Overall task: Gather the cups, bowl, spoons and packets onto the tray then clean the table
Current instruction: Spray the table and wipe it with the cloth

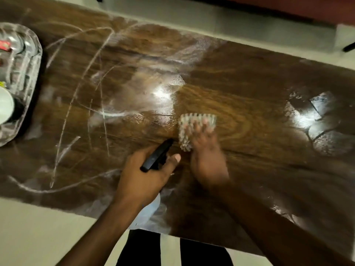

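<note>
The dark wooden table (249,160) is streaked with wet spray and wipe marks. My right hand (206,156) presses a checked cloth (189,129) flat on the table's middle and is blurred by motion. My left hand (146,175) grips a spray bottle (156,156) by its black trigger head, with the pale bottle body hanging under my wrist. At the far left edge sits the shiny tray (32,60), holding a white cup (5,104), a glass bowl (14,42) and a red packet (4,46).
Pale floor (38,227) lies in front of the table and beyond its far edge. My dark trouser legs (142,248) stand against the near edge. A dark piece of furniture (288,6) runs along the top right.
</note>
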